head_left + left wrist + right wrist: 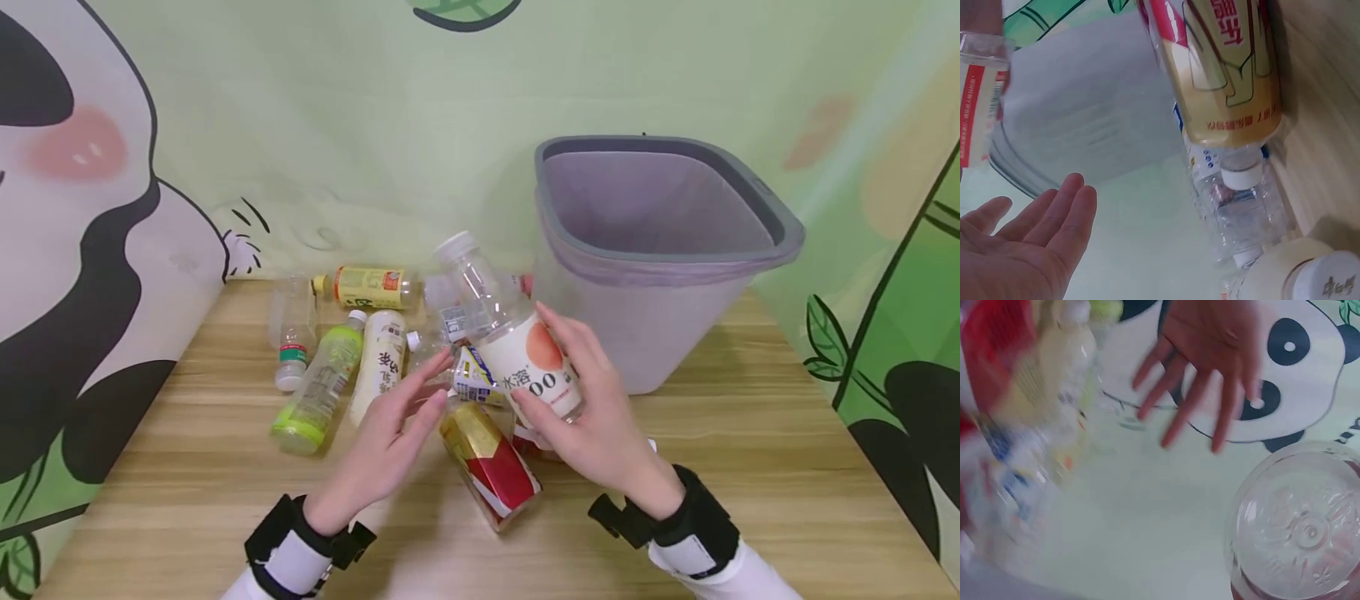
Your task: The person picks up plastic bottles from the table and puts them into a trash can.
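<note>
My right hand [603, 417] grips a clear bottle [536, 367] by its white label, which shows a peach-coloured fruit. The bottle tilts, its white cap up and to the left, above the other bottles; its round ridged base [1310, 531] faces the right wrist view. My left hand [393, 437] is apart from it, fingers extended and holding nothing, palm turned toward the bottle. Just beyond the left fingertips lies a gold-and-red bottle [487, 458] on its side. A white milk-tea bottle [381, 362] and a green-labelled bottle [322, 387] lie left of it.
A grey-rimmed bin [637, 325] stands at the back right of the wooden table [172, 492]. Behind the hands lie a yellow-labelled bottle [371, 287], a clear bottle with a green band [292, 333] and a blue-and-white-labelled one [477, 379]. A panda-printed backdrop [360, 125] rises behind.
</note>
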`<act>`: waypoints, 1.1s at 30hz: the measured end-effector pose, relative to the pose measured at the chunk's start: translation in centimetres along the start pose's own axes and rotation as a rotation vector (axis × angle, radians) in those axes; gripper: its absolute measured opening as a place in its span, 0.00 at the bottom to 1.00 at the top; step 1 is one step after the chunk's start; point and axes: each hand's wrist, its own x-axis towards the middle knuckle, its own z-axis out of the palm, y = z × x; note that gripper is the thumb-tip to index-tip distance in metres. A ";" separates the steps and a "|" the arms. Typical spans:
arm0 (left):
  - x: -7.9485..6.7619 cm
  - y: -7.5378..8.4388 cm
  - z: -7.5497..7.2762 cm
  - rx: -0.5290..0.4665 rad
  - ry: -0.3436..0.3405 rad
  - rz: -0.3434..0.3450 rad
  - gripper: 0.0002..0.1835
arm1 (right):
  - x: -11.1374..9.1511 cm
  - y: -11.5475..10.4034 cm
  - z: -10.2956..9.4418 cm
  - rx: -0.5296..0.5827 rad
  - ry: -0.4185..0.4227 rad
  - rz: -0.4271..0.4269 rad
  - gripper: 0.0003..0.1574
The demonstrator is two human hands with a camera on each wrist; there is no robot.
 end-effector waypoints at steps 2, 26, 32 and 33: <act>0.1 0.0 -0.3 0.006 0.007 0.000 0.26 | 1.0 -0.6 -0.9 -0.061 0.039 -0.060 0.48; 0.3 -0.2 -0.5 0.011 0.002 -0.003 0.25 | 13.2 0.3 -9.5 0.132 0.285 0.378 0.36; 0.4 -0.2 -0.3 0.018 -0.012 -0.002 0.26 | 13.8 1.6 -9.4 0.013 0.115 0.533 0.36; 0.3 -0.2 -0.3 0.021 -0.012 -0.002 0.26 | 13.7 1.7 -9.4 -0.003 0.091 0.550 0.36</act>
